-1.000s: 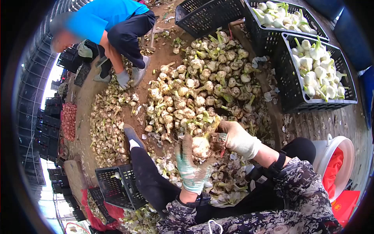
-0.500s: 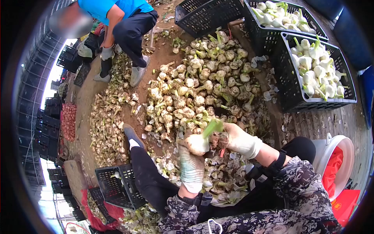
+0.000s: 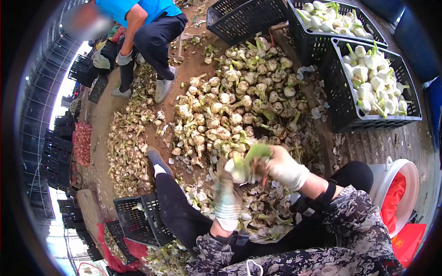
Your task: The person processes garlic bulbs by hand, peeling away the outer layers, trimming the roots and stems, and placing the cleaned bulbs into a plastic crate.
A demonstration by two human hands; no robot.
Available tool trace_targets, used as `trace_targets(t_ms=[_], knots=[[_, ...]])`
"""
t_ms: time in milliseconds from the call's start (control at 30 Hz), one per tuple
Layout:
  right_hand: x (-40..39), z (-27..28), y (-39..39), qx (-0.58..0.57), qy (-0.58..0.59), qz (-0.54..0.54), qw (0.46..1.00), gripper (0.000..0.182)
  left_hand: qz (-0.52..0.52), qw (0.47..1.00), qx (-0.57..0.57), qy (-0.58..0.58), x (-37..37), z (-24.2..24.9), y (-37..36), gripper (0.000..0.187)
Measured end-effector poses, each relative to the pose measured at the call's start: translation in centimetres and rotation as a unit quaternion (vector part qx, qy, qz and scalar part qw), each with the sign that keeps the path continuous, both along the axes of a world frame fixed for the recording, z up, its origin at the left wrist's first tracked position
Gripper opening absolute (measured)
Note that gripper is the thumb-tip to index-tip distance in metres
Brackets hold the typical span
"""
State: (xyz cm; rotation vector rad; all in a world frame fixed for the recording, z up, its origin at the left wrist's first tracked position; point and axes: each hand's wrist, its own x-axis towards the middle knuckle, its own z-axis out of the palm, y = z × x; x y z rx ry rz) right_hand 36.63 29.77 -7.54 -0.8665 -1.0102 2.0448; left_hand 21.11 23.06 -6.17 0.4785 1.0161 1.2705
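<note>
My left hand (image 3: pixel 226 195), in a white knit glove with a greenish palm, grips a garlic bulb (image 3: pixel 237 171); the fingers are smeared by motion. The bulb shows clean white skin and a short green stem. Close on its right, my gloved right hand (image 3: pixel 284 168) is closed on a strip of garlic husk (image 3: pixel 258 152), green and curling up over the bulb. Brown matter and a small red tip show below the right fingers, but I cannot make out what they belong to. Beyond both hands lies a heap of unpeeled garlic (image 3: pixel 230 101) with soil on it.
Two black crates (image 3: pixel 354 120) of clean white garlic stand at the right. Husk scraps (image 3: pixel 267 207) cover the ground below my hands. A white bucket (image 3: pixel 414 188) with a red bag is at lower right. A co-worker in a blue shirt (image 3: pixel 159 7) crouches at upper left.
The green husk has come away from the bulb's side and bends over in my right hand. The bulb now looks whiter, and my left hand has turned slightly.
</note>
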Motion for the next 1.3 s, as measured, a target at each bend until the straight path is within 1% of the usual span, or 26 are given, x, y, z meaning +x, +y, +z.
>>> trace_targets(t_ms=[33, 100, 167, 200, 233, 267, 300, 333, 367, 433, 500, 567, 600, 633, 667, 700, 767, 833, 900, 967, 1000, 1033, 1067, 1100, 1200, 1300], knots=[[-0.2, -0.1, -0.2, 0.033, -0.001, 0.009, 0.999, 0.020, 0.025, 0.998, 0.038, 0.053, -0.6, -1.9, -0.7, 0.067], [-0.4, -0.3, -0.9, 0.092, -0.007, 0.032, 0.995, 0.020, 0.038, 0.994, 0.054, 0.084, -0.1, -1.4, -1.3, 0.069], [-0.1, 0.0, 0.1, -0.032, -0.108, -0.059, 0.992, 0.015, -0.041, 0.999, -0.003, 0.006, -1.3, -0.9, -1.7, 0.065], [-0.3, -2.7, 0.7, -0.031, -0.082, -0.134, 0.987, 0.012, -0.047, 0.992, -0.043, -0.111, -1.8, -0.7, -1.6, 0.066], [-0.3, -3.4, 1.0, -0.014, -0.134, -0.093, 0.987, 0.015, -0.057, 0.967, -0.017, -0.247, -2.2, -0.6, -1.6, 0.070], [0.0, -3.7, 0.6, 0.147, -0.263, 0.024, 0.953, 0.023, -0.035, 0.975, -0.003, -0.220, -2.2, -0.1, -1.4, 0.072], [0.0, -3.2, -0.1, 0.299, -0.377, 0.140, 0.865, 0.031, -0.012, 0.981, 0.009, -0.193, -2.1, 0.5, -1.4, 0.074], [-1.0, -3.3, -1.5, 0.253, -0.427, 0.229, 0.837, 0.044, -0.008, 0.982, 0.008, -0.191, -2.7, 0.1, -1.7, 0.074], [-1.4, -6.3, -2.8, 0.339, -0.421, 0.303, 0.785, 0.040, -0.010, 0.987, -0.010, -0.160, -3.7, -0.8, -2.0, 0.077], [-1.1, -2.7, -2.0, 0.271, -0.467, 0.363, 0.760, 0.031, -0.015, 0.991, -0.035, -0.132, -4.7, -1.3, -2.3, 0.080], [-0.6, -0.9, 0.1, 0.229, -0.471, 0.341, 0.781, 0.027, -0.049, 0.999, 0.018, 0.011, -4.8, -1.2, -2.3, 0.086], [-0.6, -6.7, 0.5, 0.125, -0.198, 0.224, 0.946, 0.033, -0.055, 0.998, 0.025, 0.034, -5.1, -2.3, -2.7, 0.085], [-1.1, -8.9, 0.3, -0.097, 0.093, 0.181, 0.974, 0.033, -0.067, 0.997, 0.014, 0.024, -5.1, -2.7, -2.8, 0.083], [-1.4, -3.1, 0.7, 0.223, -0.195, 0.247, 0.923, 0.024, -0.078, 0.997, 0.005, 0.015, -5.2, -3.4, -2.9, 0.081], [-1.9, -5.0, 0.4, 0.184, -0.167, 0.227, 0.942, 0.033, -0.158, 0.987, 0.026, -0.028, -6.9, -5.3, -3.4, 0.065], [-2.6, -5.1, 0.4, 0.144, -0.138, 0.206, 0.958, 0.043, -0.158, 0.987, 0.026, -0.029, -6.8, -5.2, -3.3, 0.065], [-1.2, -4.4, 0.7, 0.040, -0.120, 0.201, 0.971, 0.045, -0.117, 0.988, -0.006, -0.104, -6.3, -4.5, -2.8, 0.063], [-0.7, -3.0, 1.2, 0.094, -0.238, 0.168, 0.952, 0.047, -0.085, 0.993, -0.015, -0.076, -5.6, -3.7, -2.7, 0.067], [-0.9, -3.1, 0.5, 0.109, -0.248, 0.140, 0.953, 0.041, -0.078, 0.997, 0.002, 0.024, -5.8, -3.6, -2.7, 0.077], [-1.5, -1.5, -0.3, 0.206, -0.228, 0.152, 0.939, 0.031, -0.082, 0.995, 0.020, 0.051, -5.7, -3.8, -2.7, 0.081], [-1.8, -1.5, -0.9, 0.251, -0.306, 0.135, 0.908, 0.023, -0.107, 0.992, 0.017, 0.066, -5.9, -3.9, -2.8, 0.081], [-1.6, -1.6, -0.9, 0.250, -0.308, 0.136, 0.908, 0.023, -0.132, 0.988, 0.014, 0.081, -6.1, -3.9, -2.9, 0.081], [-1.4, -1.8, -0.8, 0.243, -0.308, 0.146, 0.908, 0.022, -0.145, 0.989, 0.003, -0.006, -6.1, -3.7, -2.9, 0.079], [-1.4, -2.0, -0.8, 0.237, -0.307, 0.156, 0.909, 0.022, -0.145, 0.989, 0.004, -0.006, -5.9, -3.4, -2.9, 0.079], [-1.6, -2.4, -0.6, 0.203, -0.319, 0.143, 0.915, 0.028, -0.087, 0.993, -0.026, -0.071, -5.3, -2.8, -2.8, 0.074], [-1.6, -3.7, -0.5, 0.147, -0.271, 0.137, 0.941, 0.045, -0.074, 0.997, 0.001, -0.032, -5.7, -3.6, -2.9, 0.069]])
